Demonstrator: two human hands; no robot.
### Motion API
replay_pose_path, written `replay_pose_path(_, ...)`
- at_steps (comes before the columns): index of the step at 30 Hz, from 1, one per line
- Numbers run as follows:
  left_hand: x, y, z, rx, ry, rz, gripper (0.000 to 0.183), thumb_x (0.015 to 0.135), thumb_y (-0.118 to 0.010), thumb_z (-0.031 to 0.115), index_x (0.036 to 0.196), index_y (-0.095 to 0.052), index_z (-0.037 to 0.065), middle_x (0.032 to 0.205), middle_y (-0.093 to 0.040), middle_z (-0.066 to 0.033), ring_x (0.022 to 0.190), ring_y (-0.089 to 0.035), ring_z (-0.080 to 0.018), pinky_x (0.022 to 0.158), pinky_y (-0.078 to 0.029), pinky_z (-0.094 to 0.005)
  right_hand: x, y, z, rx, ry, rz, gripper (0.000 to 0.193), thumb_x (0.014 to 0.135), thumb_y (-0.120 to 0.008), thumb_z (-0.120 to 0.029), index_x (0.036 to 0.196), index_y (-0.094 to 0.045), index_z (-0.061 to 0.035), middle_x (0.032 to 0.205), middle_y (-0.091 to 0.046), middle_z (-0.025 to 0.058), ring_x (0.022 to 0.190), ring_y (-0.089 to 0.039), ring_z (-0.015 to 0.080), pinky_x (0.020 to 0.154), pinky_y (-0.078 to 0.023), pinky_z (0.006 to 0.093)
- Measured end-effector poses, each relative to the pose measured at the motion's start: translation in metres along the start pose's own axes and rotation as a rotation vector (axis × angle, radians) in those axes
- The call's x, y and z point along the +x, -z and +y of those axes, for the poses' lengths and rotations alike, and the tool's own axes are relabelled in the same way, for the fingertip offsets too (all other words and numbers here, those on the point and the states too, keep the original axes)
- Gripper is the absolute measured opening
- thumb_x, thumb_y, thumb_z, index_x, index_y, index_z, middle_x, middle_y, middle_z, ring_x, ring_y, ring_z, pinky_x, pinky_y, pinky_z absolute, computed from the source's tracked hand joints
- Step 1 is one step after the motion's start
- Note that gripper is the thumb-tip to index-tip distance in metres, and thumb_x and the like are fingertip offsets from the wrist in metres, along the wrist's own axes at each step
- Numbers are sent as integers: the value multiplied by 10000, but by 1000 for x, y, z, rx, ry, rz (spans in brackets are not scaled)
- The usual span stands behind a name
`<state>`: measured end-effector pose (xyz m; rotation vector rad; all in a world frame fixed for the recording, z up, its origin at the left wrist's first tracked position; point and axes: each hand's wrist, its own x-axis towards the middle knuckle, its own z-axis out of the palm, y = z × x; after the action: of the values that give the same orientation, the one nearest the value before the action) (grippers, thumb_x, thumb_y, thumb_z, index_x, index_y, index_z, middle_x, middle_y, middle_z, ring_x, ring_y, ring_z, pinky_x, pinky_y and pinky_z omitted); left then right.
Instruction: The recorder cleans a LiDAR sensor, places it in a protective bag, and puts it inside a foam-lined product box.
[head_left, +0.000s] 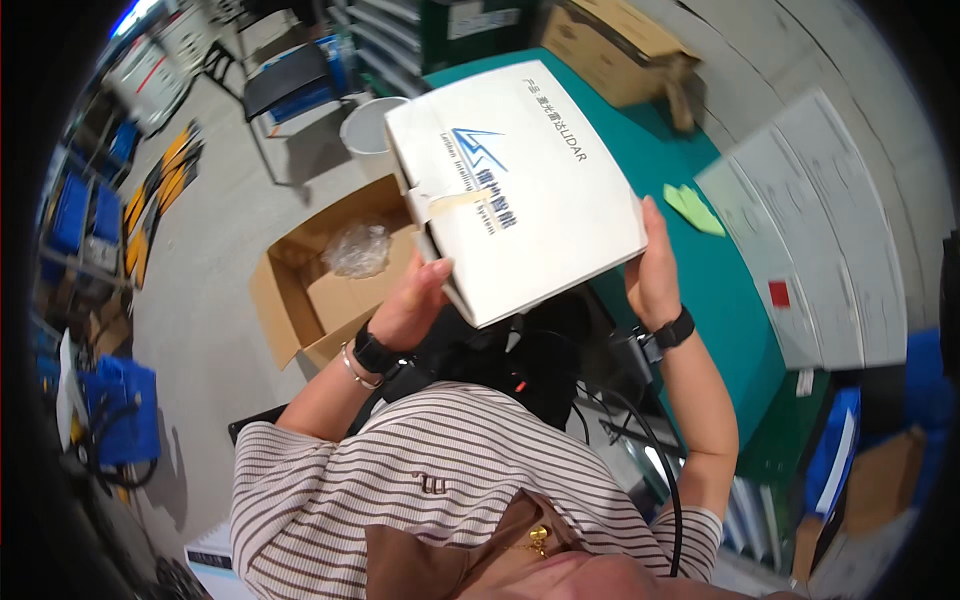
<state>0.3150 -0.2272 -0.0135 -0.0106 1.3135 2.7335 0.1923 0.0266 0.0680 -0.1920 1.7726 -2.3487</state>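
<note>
Between my two hands I hold a white cardboard box (560, 210) with blue and black print on its top and a torn strip near its left edge. My left hand (408, 300) grips its near left corner, the thumb on the side. At the right side, my right hand (652, 265) presses against the near right edge. The box is tilted and lifted in front of me, over the edge of a green-topped table (735, 300). Its underside and some of my fingers are hidden.
Left of the white box stands an opened brown carton (290, 285) with crumpled clear plastic (358, 248) inside. A white bin (368, 125) and a black chair (287, 85) are beyond. The table bears a brown box (615, 50) and a green cloth (693, 210); a whiteboard (830, 230) is at right.
</note>
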Motion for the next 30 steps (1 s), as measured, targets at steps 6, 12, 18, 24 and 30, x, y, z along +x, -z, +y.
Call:
replay_pose_path(6,21,-92,-35,192,320,-98,871,943,-590,428,1533,10,202,1456,-361,-39,1248,-439,-176,983,-388,-383,-41,116,-18,-36,6,295,545,997,-488,-437,1238,-578,45,1187,-637,104,1097,-585,177,954,-428,304)
replay_pose_path(12,41,-148,-63,312,526,-451,1176,919,-648,357,1405,355,-17,1447,-346,-222,1363,-360,-318,1122,-319,-430,-59,213,-33,-67,22,515,477,963,-557,-419,1149,-614,17,1034,-682,85,922,-642,159,800,-492,291)
replay_pose_path(18,65,-167,-81,278,627,-645,1072,915,-642,326,1470,196,-48,1451,-358,-210,1371,-358,-297,1119,-326,-432,-66,244,-45,-815,379,678,433,895,-646,-395,1146,-614,-43,1123,-635,114,1008,-609,243,825,-488,333)
replay_pose_path(24,70,-182,-67,486,604,-970,650,935,-617,178,1484,-299,37,1472,-398,-150,1266,-478,-218,1075,-377,-347,-92,121,-85,-1800,590,13,466,814,-684,-270,1212,-580,-51,1190,-590,131,1115,-559,314,913,-457,383)
replay_pose_path(30,103,-169,-9,1505,-993,-787,664,682,-713,22,1316,-543,124,1304,-519,-116,1211,-482,-331,1001,-396,-420,-114,91,-86,-1827,230,-87,486,808,-685,-266,1240,-568,-79,1205,-573,117,1069,-565,310,897,-456,431)
